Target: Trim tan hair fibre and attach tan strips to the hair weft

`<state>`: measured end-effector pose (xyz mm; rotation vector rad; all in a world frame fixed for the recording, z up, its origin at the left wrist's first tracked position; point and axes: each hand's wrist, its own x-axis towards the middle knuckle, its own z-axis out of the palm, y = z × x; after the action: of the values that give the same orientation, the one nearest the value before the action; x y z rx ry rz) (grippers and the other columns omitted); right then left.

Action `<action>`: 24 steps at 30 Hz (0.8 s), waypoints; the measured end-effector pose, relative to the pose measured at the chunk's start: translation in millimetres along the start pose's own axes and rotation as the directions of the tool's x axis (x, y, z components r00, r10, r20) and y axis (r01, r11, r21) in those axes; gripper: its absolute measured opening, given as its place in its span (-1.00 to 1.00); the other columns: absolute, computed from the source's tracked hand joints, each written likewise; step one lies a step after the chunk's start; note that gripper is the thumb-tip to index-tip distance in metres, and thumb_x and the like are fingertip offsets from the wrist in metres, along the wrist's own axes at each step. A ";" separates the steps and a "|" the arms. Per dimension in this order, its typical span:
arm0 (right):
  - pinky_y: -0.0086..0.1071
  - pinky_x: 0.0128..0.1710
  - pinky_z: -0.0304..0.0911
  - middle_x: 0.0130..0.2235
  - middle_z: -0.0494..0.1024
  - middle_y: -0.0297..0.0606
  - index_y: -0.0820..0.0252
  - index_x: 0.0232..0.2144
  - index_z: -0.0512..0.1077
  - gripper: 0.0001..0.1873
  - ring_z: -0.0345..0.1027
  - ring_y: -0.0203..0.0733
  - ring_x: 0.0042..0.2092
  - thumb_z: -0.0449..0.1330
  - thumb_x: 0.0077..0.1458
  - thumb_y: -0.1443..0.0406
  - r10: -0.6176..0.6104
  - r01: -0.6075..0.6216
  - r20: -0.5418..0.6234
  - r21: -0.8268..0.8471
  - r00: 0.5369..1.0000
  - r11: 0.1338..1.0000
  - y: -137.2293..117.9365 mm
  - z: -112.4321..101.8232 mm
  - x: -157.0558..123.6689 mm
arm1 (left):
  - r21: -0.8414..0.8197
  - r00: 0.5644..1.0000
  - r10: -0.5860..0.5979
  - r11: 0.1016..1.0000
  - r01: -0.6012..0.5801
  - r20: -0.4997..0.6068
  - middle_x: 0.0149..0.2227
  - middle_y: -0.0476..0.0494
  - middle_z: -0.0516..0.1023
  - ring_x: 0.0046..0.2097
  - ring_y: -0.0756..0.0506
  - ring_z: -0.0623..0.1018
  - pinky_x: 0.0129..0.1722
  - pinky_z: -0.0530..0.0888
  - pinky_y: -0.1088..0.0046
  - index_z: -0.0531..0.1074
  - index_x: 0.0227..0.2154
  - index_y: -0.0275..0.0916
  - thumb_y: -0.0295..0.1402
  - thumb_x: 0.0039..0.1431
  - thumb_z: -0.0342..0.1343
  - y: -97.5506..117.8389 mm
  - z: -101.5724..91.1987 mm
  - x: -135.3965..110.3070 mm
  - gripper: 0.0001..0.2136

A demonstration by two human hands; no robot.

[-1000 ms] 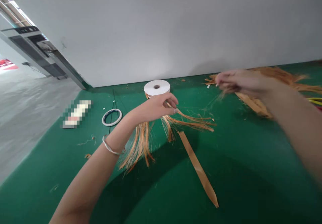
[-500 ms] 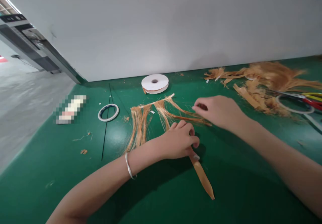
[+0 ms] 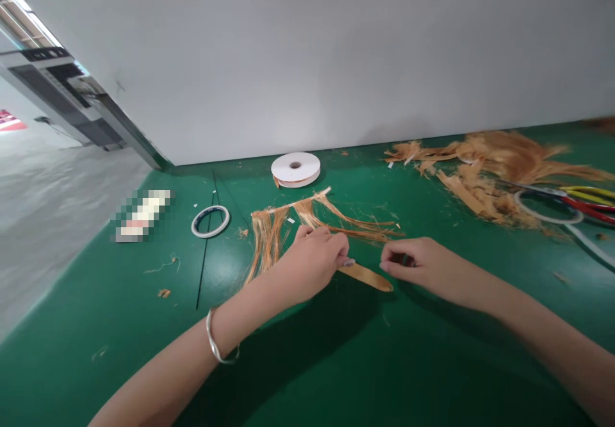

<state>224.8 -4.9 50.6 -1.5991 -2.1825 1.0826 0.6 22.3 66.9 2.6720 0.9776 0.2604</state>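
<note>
My left hand pinches a flat tan ribbon strip, whose free end points to the right over the green table. Just right of that end, apart from it, my right hand has its thumb and fingers closed together; whatever lies between them, if anything, I cannot make out. Behind my left hand a pale strip lies slanting, with bunches of frayed tan fibres hanging from it like a fringe. Part of this fringe is hidden by my left hand and forearm.
A white ribbon spool rests near the grey wall. To the left lie a roll of tape and a thin black rod. On the right are a heap of tan fibres, scissors and another tape ring.
My left hand has shifted left, and the ribbon strip has swung from pointing toward me to pointing right. My right hand has come down toward the strip's free end.
</note>
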 end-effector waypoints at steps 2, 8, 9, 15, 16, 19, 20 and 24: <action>-0.37 -0.37 0.21 -0.26 0.49 -0.22 0.12 -0.28 0.39 -0.69 0.34 -0.20 -0.30 0.02 0.12 0.05 -0.008 0.016 -0.098 0.085 0.995 0.996 -3.9 0.9 0.0 | -0.020 0.998 -0.023 1.000 0.022 -0.051 -0.40 -0.02 0.39 -0.32 -0.02 0.32 -0.22 0.16 0.37 0.23 -0.43 -0.25 -0.43 0.29 -0.15 -0.6 -3.2 -4.8 -0.83; -0.33 -0.27 0.25 -0.29 0.51 -0.23 0.16 -0.31 0.44 -0.78 0.36 -0.20 -0.28 0.06 0.06 0.19 -0.048 0.069 -0.101 0.209 0.994 0.975 -12.8 17.5 9.4 | -0.001 0.990 -0.054 0.998 0.055 -0.134 -0.39 -0.01 0.40 -0.32 -0.02 0.33 -0.20 0.14 0.35 0.22 -0.42 -0.25 -0.51 0.25 -0.14 3.4 -4.3 -12.9 -0.86; -0.35 -0.30 0.24 -0.33 0.51 -0.24 0.17 -0.37 0.44 -0.80 0.35 -0.21 -0.32 0.06 0.04 0.22 -0.045 0.066 -0.101 0.219 0.994 0.974 -13.1 18.7 11.1 | -0.002 0.988 -0.062 0.998 0.062 -0.145 -0.38 -0.01 0.41 -0.31 -0.02 0.34 -0.20 0.13 0.35 0.22 -0.41 -0.25 -0.51 0.25 -0.14 3.7 -5.2 -13.6 -0.86; -0.37 -0.35 0.21 -0.32 0.46 -0.26 0.16 -0.37 0.45 -0.80 0.32 -0.24 -0.35 0.06 -0.08 0.33 -0.053 0.084 -0.140 0.225 0.989 0.971 -16.2 10.5 12.9 | -0.055 0.973 -0.141 0.990 0.133 -0.183 -0.33 -0.02 0.46 -0.27 -0.02 0.37 -0.14 0.16 0.33 0.25 -0.40 -0.25 -0.40 0.29 -0.12 1.7 -11.3 -16.4 -0.85; -0.37 -0.36 0.21 -0.33 0.45 -0.26 0.16 -0.41 0.44 -0.83 0.30 -0.25 -0.36 0.06 -0.07 0.33 -0.070 0.102 -0.160 0.202 0.985 0.974 -16.9 8.4 12.6 | -0.063 0.972 -0.148 0.988 0.138 -0.181 -0.34 -0.02 0.47 -0.27 -0.02 0.38 -0.12 0.16 0.32 0.27 -0.39 -0.24 -0.37 0.29 -0.11 1.7 -12.1 -16.7 -0.86; -0.38 -0.41 0.18 -0.34 0.44 -0.27 0.14 -0.47 0.42 -0.85 0.28 -0.27 -0.39 0.05 -0.01 0.28 -0.083 0.123 -0.238 0.160 0.968 0.979 -19.2 2.2 12.7 | -0.096 0.971 -0.197 0.978 0.185 -0.138 -0.41 -0.04 0.48 -0.32 -0.05 0.38 -0.19 0.24 0.35 0.34 -0.24 -0.23 -0.31 0.28 -0.06 1.7 -14.4 -19.0 -0.86; -0.38 -0.43 0.17 -0.36 0.45 -0.27 0.14 -0.46 0.43 -0.83 0.29 -0.27 -0.41 0.05 0.01 0.26 -0.069 0.110 -0.254 0.151 0.965 0.982 -20.2 -0.2 12.9 | -0.116 0.970 -0.217 0.972 0.205 -0.108 -0.44 -0.04 0.47 -0.35 -0.06 0.39 -0.27 0.26 0.39 0.35 -0.19 -0.23 -0.29 0.27 -0.06 1.5 -15.2 -20.5 -0.83; -0.38 -0.49 0.14 -0.47 0.47 -0.29 0.12 -0.43 0.46 -0.81 0.28 -0.26 -0.48 0.05 0.03 0.24 -0.033 0.057 -0.354 0.056 0.935 0.997 -24.5 -8.9 13.8 | -0.160 0.963 -0.267 0.952 0.261 -0.021 -0.56 -0.01 0.38 -0.53 0.00 0.31 -0.53 0.13 0.49 0.41 -0.39 -0.23 -0.21 0.29 -0.12 -1.5 -18.1 -30.0 -0.72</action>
<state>206.9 8.0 70.1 -1.5656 -1.9162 0.7726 -27.7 7.4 81.4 2.3711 1.2578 0.3227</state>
